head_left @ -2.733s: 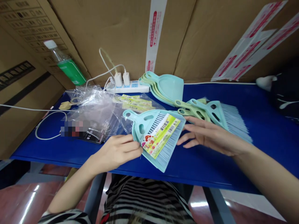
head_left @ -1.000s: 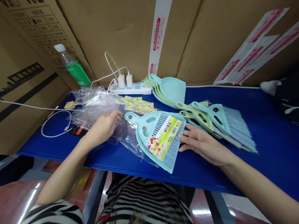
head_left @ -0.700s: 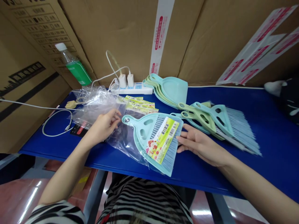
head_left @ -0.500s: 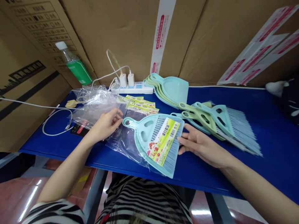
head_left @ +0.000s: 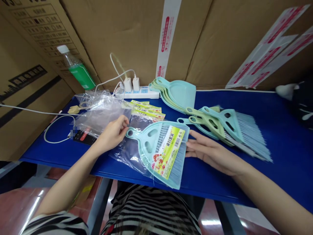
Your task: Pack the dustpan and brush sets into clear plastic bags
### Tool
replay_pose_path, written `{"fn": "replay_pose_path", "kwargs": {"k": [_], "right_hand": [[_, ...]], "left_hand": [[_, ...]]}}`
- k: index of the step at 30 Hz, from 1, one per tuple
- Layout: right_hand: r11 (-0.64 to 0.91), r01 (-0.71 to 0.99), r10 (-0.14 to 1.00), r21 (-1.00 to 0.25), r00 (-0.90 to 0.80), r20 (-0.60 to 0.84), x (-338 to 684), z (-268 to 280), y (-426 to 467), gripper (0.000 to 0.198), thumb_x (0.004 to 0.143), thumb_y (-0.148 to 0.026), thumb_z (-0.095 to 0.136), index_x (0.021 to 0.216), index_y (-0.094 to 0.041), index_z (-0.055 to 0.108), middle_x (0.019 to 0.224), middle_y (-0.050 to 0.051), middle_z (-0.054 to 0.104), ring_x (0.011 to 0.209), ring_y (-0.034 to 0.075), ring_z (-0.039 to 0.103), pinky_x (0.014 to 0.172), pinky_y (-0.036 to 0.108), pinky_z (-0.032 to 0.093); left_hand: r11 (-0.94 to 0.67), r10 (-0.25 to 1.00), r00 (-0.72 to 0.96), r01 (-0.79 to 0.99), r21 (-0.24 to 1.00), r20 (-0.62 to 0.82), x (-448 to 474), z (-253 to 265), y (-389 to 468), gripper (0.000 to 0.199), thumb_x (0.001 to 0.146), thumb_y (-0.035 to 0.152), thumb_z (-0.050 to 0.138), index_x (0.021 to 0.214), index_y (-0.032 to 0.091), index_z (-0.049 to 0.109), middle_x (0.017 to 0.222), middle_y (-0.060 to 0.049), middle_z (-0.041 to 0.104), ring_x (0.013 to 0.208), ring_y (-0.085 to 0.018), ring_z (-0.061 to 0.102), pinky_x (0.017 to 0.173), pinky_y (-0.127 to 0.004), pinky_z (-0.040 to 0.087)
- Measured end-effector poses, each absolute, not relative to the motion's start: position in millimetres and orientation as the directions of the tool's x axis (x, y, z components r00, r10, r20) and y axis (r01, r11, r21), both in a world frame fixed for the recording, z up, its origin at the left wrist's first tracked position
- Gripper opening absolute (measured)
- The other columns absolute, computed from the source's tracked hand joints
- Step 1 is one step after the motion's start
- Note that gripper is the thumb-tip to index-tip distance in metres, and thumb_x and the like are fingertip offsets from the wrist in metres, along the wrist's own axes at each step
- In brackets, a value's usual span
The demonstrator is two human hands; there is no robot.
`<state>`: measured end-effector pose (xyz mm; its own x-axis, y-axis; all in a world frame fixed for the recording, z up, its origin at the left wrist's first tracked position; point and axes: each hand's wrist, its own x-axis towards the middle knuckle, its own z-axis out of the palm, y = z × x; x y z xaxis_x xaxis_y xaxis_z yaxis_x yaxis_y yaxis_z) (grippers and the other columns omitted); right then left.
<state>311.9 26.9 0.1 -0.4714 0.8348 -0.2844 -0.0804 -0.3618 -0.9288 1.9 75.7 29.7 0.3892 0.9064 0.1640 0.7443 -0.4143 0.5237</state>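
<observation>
A light blue dustpan (head_left: pixel 144 153) with a small matching brush (head_left: pixel 177 166) nested in it lies tilted before me, a yellow-green printed card (head_left: pixel 168 151) across the bristles. A clear plastic bag (head_left: pixel 122 151) spreads beneath its handle side; whether it also wraps the set I cannot tell. My left hand (head_left: pixel 113 132) is closed with bent fingers at the tip of the handle; what it pinches is hidden. At the wide end, my right hand (head_left: pixel 207 151) grips the dustpan's edge, thumb side on the rim and fingers partly behind it.
More clear bags (head_left: pixel 105 109) and several printed cards (head_left: pixel 149 109) lie behind. Stacked dustpans (head_left: pixel 182 93) stand at the back, several brushes (head_left: pixel 227 125) at right. A power strip (head_left: pixel 144 92), cables, a phone (head_left: pixel 84 137) and a green-labelled bottle (head_left: pixel 81 75) are at left. Cardboard (head_left: pixel 132 32) walls the back.
My left hand's fingers have drawn closer to the handle tip. The dustpan set has shifted slightly left and down in view, and my right hand remains at its wide edge.
</observation>
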Motion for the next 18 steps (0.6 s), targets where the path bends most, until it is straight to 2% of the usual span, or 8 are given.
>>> {"fn": "replay_pose_path", "kwargs": {"k": [4,8,13,18], "right_hand": [[-0.465,-0.194,0.802,-0.864,-0.506,-0.318,309.4,-3.4,27.4,0.069,0.086,-0.037,0.063,0.148,-0.031,0.032,0.130,0.008,0.064,0.111,0.024,0.065,0.099,0.045,0.050],[-0.474,-0.209,0.800,-0.855,-0.507,-0.320,308.4,0.4,28.3,0.069,0.087,-0.035,0.061,0.148,-0.030,0.029,0.131,0.010,0.063,0.113,0.024,0.064,0.100,0.047,0.049],[-0.420,-0.173,0.833,-0.891,-0.462,-0.303,310.7,2.3,27.1,0.079,0.083,-0.039,0.067,0.149,-0.027,0.025,0.120,0.011,0.066,0.104,0.023,0.066,0.095,0.048,0.052],[-0.358,-0.100,0.877,-0.928,-0.376,-0.298,308.9,-1.9,25.1,0.088,0.074,-0.041,0.076,0.148,-0.028,0.030,0.102,0.004,0.063,0.093,0.020,0.065,0.086,0.043,0.058]], "left_hand": [[-0.404,0.911,0.379,0.745,0.531,0.162,1.4,29.1,74.6,0.010,0.083,0.015,0.045,0.086,0.023,0.040,0.066,0.005,0.054,0.055,-0.012,0.053,0.055,-0.023,0.040],[-0.385,0.922,0.350,0.773,0.504,0.167,-1.4,30.4,75.0,0.009,0.082,0.016,0.046,0.085,0.023,0.042,0.066,0.005,0.055,0.056,-0.013,0.054,0.057,-0.024,0.042],[-0.337,0.941,0.306,0.810,0.480,0.143,-7.0,35.2,74.7,0.002,0.082,0.023,0.045,0.084,0.023,0.045,0.067,0.003,0.057,0.058,-0.014,0.056,0.056,-0.024,0.042],[-0.309,0.950,0.294,0.825,0.472,0.107,-7.4,38.9,71.5,0.005,0.081,0.025,0.046,0.084,0.023,0.048,0.066,0.002,0.061,0.059,-0.015,0.059,0.056,-0.025,0.043]]}}
